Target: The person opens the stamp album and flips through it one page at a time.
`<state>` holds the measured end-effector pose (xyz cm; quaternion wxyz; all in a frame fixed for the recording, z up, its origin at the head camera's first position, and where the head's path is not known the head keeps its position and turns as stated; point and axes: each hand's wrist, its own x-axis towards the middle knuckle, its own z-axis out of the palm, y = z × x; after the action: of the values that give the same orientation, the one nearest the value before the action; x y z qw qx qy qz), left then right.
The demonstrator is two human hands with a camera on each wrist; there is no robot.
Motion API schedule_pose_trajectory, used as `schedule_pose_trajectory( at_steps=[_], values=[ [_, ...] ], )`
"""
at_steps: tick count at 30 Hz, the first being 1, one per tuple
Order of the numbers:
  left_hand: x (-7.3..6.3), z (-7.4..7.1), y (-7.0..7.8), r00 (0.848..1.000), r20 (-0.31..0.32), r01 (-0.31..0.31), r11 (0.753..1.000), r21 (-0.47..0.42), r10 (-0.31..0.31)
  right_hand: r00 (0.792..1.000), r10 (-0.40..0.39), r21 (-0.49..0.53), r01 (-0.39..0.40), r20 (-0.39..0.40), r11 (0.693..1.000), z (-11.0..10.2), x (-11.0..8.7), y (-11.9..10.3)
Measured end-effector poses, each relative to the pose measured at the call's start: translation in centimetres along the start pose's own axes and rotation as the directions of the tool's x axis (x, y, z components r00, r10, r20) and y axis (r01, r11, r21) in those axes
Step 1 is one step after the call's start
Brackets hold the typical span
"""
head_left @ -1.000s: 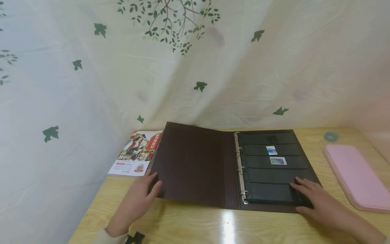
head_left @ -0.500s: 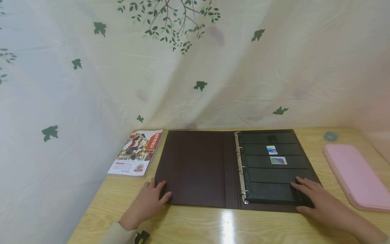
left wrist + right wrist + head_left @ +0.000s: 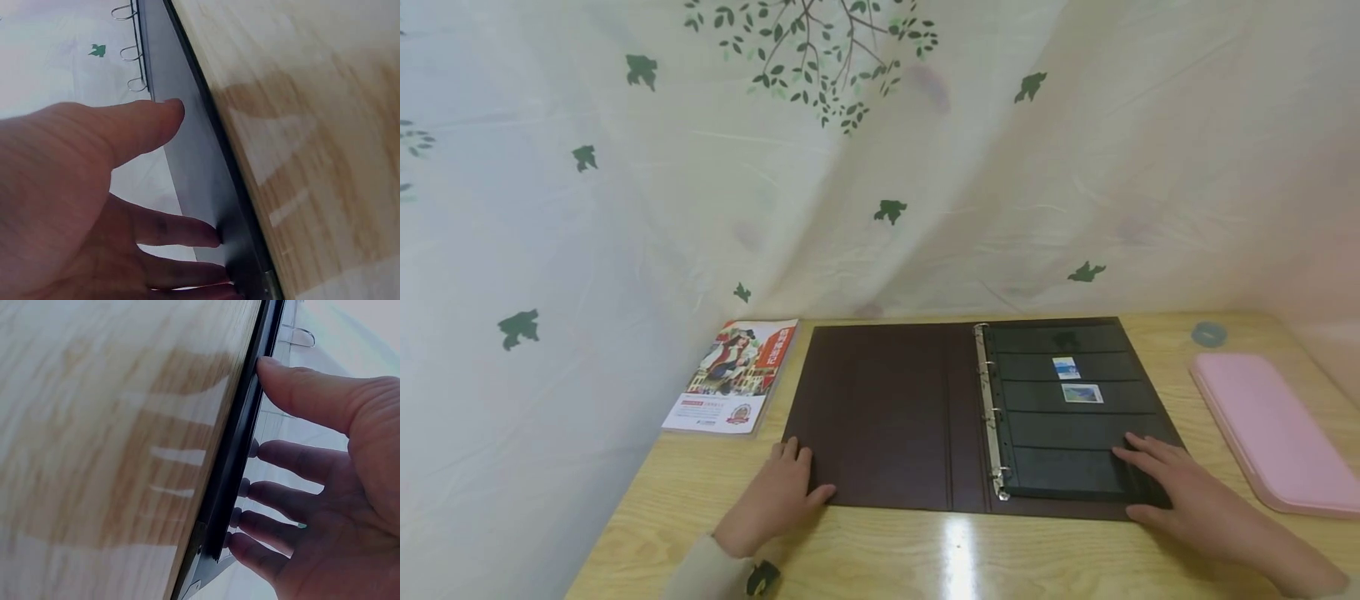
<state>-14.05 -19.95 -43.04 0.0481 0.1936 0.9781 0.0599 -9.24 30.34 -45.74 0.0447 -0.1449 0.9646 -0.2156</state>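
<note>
Stretching out before you, a pale wood-grain table (image 3: 655,508) carries a bright streak of reflected light near its front. Behind it and along your left hangs a whitish cloth (image 3: 970,167) printed with seven green birds, a leafy branch at the top and some leaves at the left edge.

You have one dark brown binder (image 3: 880,417) lying flat and opened at the middle of the table. Its metal spine (image 3: 990,408) shows four rings, and the single black page (image 3: 1075,429) in view has five pocket rows. Two small stamps sit there: a blue-and-white stamp (image 3: 1065,368) in the second row from the top, a landscape stamp (image 3: 1082,393) in the third. One booklet (image 3: 737,371) lies to the left, one pink case (image 3: 1273,433) to the right, and one round bluish disc (image 3: 1209,335) just beyond that case.

The binder's spine points away from you, toward the cloth; the opened spread's long axis runs left to right.

Your left hand (image 3: 778,496) rests at the near left corner, thumb apart from the fingers. Your right hand (image 3: 1195,496) lies spread at the near right corner, fingertips on the page, thumb by the front edge.
</note>
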Motion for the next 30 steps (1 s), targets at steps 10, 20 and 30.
schedule_pose_trajectory(
  at_steps=[10,20,30],
  values=[
    [0.3,0.5,-0.5,0.992,-0.117,-0.044,0.996,0.075,0.052,0.983,0.018,-0.011,-0.020,-0.181,1.000,-0.4,0.1,0.4],
    [0.3,0.6,-0.6,0.990,-0.129,-0.039,0.995,0.096,0.051,0.971,0.112,-0.130,-0.141,-0.210,0.981,-1.0,-0.2,1.2],
    [0.3,0.7,-0.4,0.994,-0.109,-0.006,0.995,0.096,0.016,0.969,0.149,-0.098,-0.170,-0.195,0.981,-1.2,-0.2,0.8]
  ],
)
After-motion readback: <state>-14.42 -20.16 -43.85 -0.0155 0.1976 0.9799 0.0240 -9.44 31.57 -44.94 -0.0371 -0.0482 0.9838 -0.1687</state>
